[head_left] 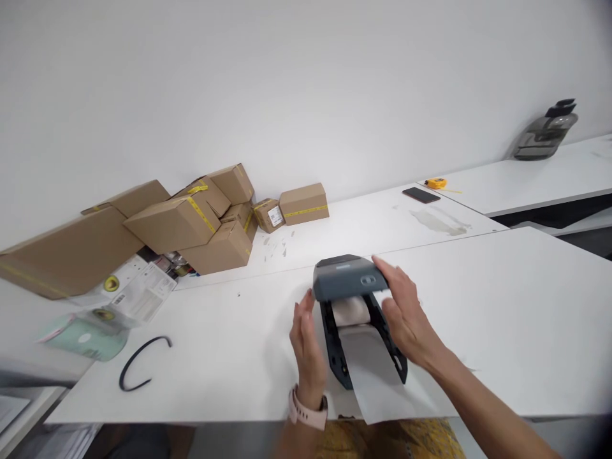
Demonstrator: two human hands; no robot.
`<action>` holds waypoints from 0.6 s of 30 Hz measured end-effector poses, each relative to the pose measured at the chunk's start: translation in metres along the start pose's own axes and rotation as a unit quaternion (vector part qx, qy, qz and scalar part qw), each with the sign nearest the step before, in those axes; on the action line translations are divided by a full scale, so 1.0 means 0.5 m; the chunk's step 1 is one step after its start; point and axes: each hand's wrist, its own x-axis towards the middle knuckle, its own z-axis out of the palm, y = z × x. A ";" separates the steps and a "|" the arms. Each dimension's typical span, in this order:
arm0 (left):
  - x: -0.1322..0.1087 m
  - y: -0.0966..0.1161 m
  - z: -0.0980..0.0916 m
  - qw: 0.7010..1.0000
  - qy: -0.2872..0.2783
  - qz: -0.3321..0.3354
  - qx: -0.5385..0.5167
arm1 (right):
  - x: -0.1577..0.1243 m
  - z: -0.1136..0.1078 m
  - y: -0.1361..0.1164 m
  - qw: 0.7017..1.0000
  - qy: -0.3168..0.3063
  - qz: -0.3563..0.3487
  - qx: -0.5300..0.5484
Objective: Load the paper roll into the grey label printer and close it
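Note:
In front of me on the white table sits a dark blue-grey label printer (335, 344) with its lid (354, 277) raised. Inside lies a white paper roll (351, 311), and a wide strip of label paper (375, 376) runs from it toward me, hanging over the table's front edge. My left hand (308, 347), a pink watch band at its wrist, is against the printer's left side with fingertips at the lid's left corner. My right hand (405, 312) grips the lid's right side, its index finger on top and thumb bent lower down.
Several cardboard boxes (167, 223) are piled at the back left. Near them lie a green pouch (86, 338) and a black headband-like curve (125, 370). Back right are a phone (421, 195), a yellow tape measure (435, 183) and a large water bottle (545, 137).

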 end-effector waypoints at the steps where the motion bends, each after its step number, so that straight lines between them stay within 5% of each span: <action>1: 0.028 0.003 0.005 1.000 0.013 0.006 -0.012 | 0.040 0.004 0.001 0.999 0.014 -0.033 -0.016; 4: 0.088 -0.015 0.020 0.999 0.002 -0.011 0.036 | 0.143 0.024 0.005 0.994 0.036 -0.064 -0.077; 8: 0.100 -0.073 0.033 0.986 -0.088 -0.079 0.113 | 0.232 0.051 0.018 0.990 0.038 -0.004 -0.137; 13: 0.077 -0.105 0.033 0.982 -0.114 -0.080 0.126 | 0.304 0.073 0.044 0.992 0.009 0.064 -0.106; 18: 0.075 -0.106 0.030 0.982 -0.115 -0.066 0.133 | 0.316 0.059 0.042 0.996 0.005 0.036 -0.085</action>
